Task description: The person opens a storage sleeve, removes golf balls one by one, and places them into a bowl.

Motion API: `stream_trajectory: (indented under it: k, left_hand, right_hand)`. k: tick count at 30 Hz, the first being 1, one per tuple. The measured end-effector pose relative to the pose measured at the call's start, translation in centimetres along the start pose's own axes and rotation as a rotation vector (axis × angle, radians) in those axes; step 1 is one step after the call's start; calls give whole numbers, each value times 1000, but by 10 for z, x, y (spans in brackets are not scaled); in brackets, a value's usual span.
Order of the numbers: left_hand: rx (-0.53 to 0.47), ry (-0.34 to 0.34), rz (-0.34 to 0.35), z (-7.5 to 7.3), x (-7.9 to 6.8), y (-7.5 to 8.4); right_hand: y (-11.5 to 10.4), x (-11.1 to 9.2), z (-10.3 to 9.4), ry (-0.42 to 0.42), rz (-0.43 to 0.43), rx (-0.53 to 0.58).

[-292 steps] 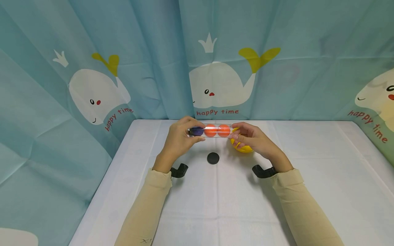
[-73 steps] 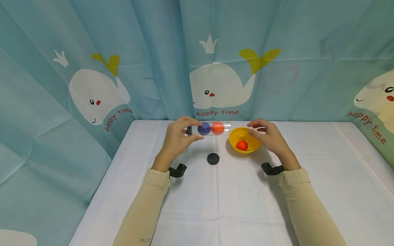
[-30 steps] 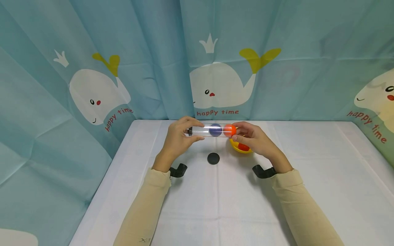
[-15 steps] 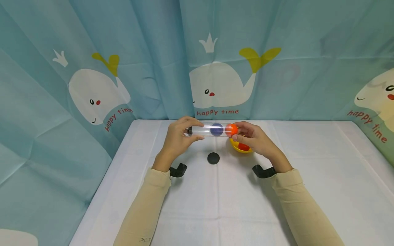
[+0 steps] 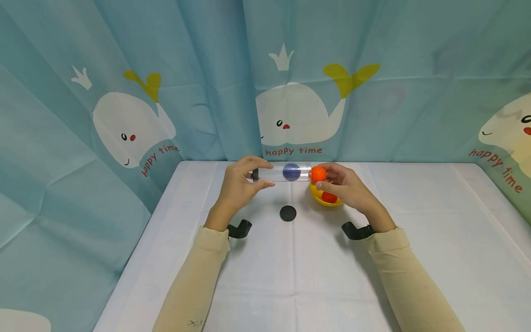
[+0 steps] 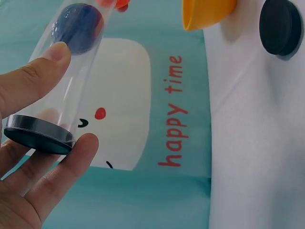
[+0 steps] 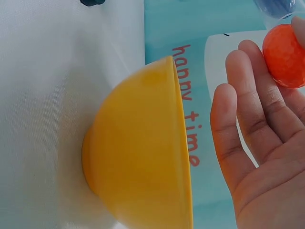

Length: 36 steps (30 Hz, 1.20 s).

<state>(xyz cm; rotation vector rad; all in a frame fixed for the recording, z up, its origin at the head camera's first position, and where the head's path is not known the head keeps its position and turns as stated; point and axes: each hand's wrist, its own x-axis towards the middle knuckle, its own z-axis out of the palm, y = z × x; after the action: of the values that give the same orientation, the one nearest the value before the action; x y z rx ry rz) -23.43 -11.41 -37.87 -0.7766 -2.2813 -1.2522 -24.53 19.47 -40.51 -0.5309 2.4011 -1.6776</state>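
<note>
My left hand (image 5: 239, 186) grips a clear tube (image 5: 271, 173) near its black-capped end, holding it level above the table. In the left wrist view, the thumb lies along the tube's side and fingers are by the black end cap (image 6: 38, 135). A blue ball (image 5: 292, 172) sits inside the tube. At the tube's uncapped right end, my right hand (image 5: 350, 188) pinches an orange ball (image 5: 318, 174) with a dimpled surface. Under that hand, a yellow bowl (image 7: 138, 148) stands on the table with another orange ball (image 5: 329, 197) in it, partly hidden by the fingers.
A loose black round cap (image 5: 288, 213) lies on the white-covered table (image 5: 265, 276), in front of the tube. A blue whale-print curtain (image 5: 220, 92) hangs behind the table's far edge. Black camera mounts (image 5: 240, 229) jut inward at both wrists.
Earlier, the tube held the blue ball and two orange ones. One orange ball has gone into the bowl. The other has slid rightward out of the tube's end into my right fingers.
</note>
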Motion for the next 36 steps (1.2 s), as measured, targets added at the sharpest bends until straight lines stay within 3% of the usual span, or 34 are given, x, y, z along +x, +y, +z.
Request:
stream_trajectory:
  k: [19,36]
  left_hand:
    - [-8,-5,-20,1,0,-1]
    - [-23,-8,-32,0,1,1]
  right_hand:
    - [4,-3,-11,13,-40,4]
    - [9,-7,-21,82,-65,-89]
